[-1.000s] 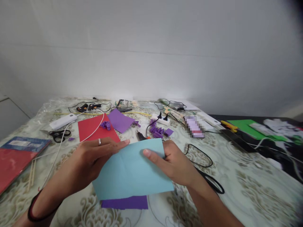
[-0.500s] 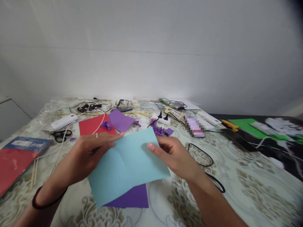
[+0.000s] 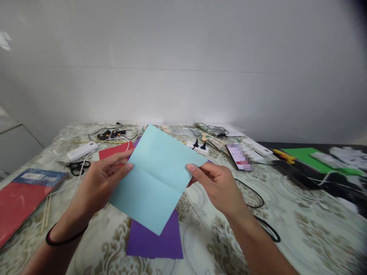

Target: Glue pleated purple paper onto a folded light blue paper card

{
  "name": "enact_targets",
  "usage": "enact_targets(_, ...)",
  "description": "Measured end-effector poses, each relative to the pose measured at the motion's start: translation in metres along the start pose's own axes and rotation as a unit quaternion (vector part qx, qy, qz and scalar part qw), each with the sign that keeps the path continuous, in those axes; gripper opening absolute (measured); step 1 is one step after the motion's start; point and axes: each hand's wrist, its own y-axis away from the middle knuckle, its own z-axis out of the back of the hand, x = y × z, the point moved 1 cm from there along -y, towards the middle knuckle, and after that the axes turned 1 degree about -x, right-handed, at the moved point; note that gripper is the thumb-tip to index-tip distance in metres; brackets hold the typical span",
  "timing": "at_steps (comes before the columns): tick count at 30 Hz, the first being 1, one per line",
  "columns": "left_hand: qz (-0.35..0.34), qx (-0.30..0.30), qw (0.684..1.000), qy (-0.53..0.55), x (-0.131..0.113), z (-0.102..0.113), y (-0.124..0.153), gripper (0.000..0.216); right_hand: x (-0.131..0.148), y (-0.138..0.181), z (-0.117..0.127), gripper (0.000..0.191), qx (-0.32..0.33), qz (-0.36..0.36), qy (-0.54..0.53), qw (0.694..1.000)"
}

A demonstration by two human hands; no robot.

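Head view: light-blue rectangular paper sheet (image 3: 169, 152);
Grip: left hand (image 3: 103, 181), right hand (image 3: 222, 187) pinching opposite edges;
Crease (image 3: 156, 178): uneven pull could tear it

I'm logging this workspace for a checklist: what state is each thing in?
Blue sheet: creased, spread open, held tilted
Left hand: closed on the blue sheet's edge
Right hand: pinching the blue sheet near a corner
Near purple sheet: lying flat, partly hidden
Phone: screen lit
Power strip: two plugs in
Scissors: lying down; open or shut, cannot tell
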Motion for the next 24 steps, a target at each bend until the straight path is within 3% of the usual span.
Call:
enact_targets(2,0.01,0.034,0.999,-0.017,0.003,0.003,-0.002,0.043,-0.001,0.0,0.003,0.043,-0.008,0.008,0.025,1.0)
enact_targets(6,-0.008,0.012,0.998,-0.057,0.003,0.006,-0.001,0.029,-0.002,-0.002,0.003,0.041,0.002,0.011,0.009,1.0)
enact_targets(11,0.012,-0.007,1.0,0.015,-0.001,0.002,0.002,0.025,-0.002,-0.004,-0.005,0.037,0.078,-0.011,-0.094,0.992)
enact_targets(18,0.04,0.023,0.996,0.077,0.006,0.004,-0.002,0.02,0.0,-0.002,-0.002,0.042,0.05,-0.018,-0.097,0.994)
enact_targets(24,0.06,0.018,0.991,0.115,0.014,0.004,-0.002,0.018,0.0,-0.001,-0.007,0.041,0.125,-0.056,-0.116,0.984)
